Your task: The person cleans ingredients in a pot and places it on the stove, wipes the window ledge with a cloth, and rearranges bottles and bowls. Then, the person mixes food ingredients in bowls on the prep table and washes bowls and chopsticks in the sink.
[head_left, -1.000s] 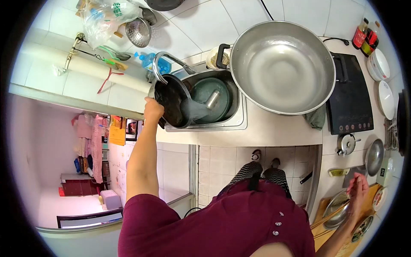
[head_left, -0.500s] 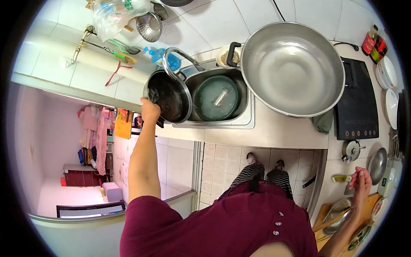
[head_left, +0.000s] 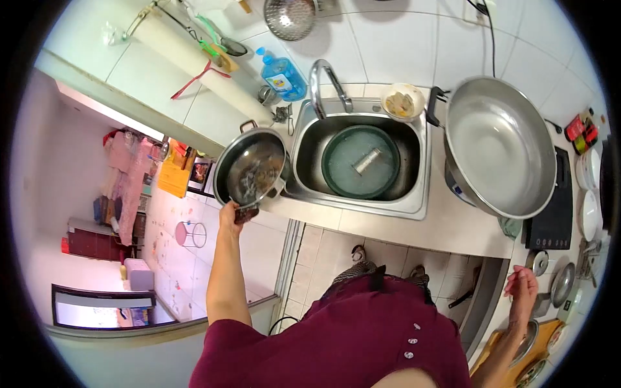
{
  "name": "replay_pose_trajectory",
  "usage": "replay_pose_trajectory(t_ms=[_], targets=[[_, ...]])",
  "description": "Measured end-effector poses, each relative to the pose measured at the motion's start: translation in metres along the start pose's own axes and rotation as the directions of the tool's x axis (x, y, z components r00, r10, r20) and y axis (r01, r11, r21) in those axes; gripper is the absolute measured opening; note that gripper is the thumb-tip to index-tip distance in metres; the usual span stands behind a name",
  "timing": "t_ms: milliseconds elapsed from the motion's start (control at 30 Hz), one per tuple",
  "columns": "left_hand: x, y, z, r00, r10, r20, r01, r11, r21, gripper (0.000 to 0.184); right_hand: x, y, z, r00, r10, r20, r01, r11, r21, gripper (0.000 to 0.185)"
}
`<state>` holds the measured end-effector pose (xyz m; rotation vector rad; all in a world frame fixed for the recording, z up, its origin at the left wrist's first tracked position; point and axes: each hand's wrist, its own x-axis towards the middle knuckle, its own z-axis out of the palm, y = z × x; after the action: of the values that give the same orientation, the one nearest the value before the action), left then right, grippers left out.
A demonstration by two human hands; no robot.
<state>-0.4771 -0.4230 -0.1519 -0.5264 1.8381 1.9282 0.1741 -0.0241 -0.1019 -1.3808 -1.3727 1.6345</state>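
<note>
My left hand (head_left: 231, 218) is closed on the near handle of a steel pot (head_left: 223, 171) at the left end of the counter, left of the sink. The inside of the pot looks dark and shiny. My right hand (head_left: 521, 284) hangs over the right-hand counter with its fingers loosely bent and nothing visible in them. In the steel sink (head_left: 414, 194) stands a green basin (head_left: 330, 169) of cloudy water with a silvery cylinder (head_left: 367, 161) in it. The faucet (head_left: 318, 84) arches over the sink's back edge.
A big steel wok (head_left: 498, 149) stands right of the sink, its black handle toward the sink. Behind the sink are a small bowl of food (head_left: 402, 103) and a blue soap bottle (head_left: 284, 79). Farther right are a black cooktop (head_left: 550, 223), bowls and a cutting board (head_left: 491, 343).
The pot has moved from the left part of the sink, by the faucet, onto the counter left of it, with my left hand on it. The view has shifted; my right hand stays loosely bent.
</note>
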Motion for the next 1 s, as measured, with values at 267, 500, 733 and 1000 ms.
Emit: replay_pose_trajectory(t_ms=[267,500,733,1000], targets=[[0.048,-0.04,-0.061,0.998,-0.029,-0.058,0.035,0.993,0.108,0.018,-0.007,-0.027,0.149,0.996,0.045,0.075,-0.039,0.996,-0.081,0.022],[0.015,-0.036,-0.055,0.991,0.072,0.114,-0.083,0.992,0.094,0.03,-0.035,-0.036,0.196,0.969,0.13,0.211,-0.088,0.976,-0.2,0.024],[-0.032,0.004,-0.026,0.977,0.074,0.202,-0.104,0.985,0.141,0.055,-0.046,-0.065,0.228,0.908,0.147,0.392,-0.127,0.989,-0.075,0.036],[-0.19,0.043,0.178,0.79,0.272,0.549,-0.293,0.955,-0.052,0.051,-0.026,-0.102,0.224,0.797,-0.31,0.518,0.298,0.948,0.109,0.079]])
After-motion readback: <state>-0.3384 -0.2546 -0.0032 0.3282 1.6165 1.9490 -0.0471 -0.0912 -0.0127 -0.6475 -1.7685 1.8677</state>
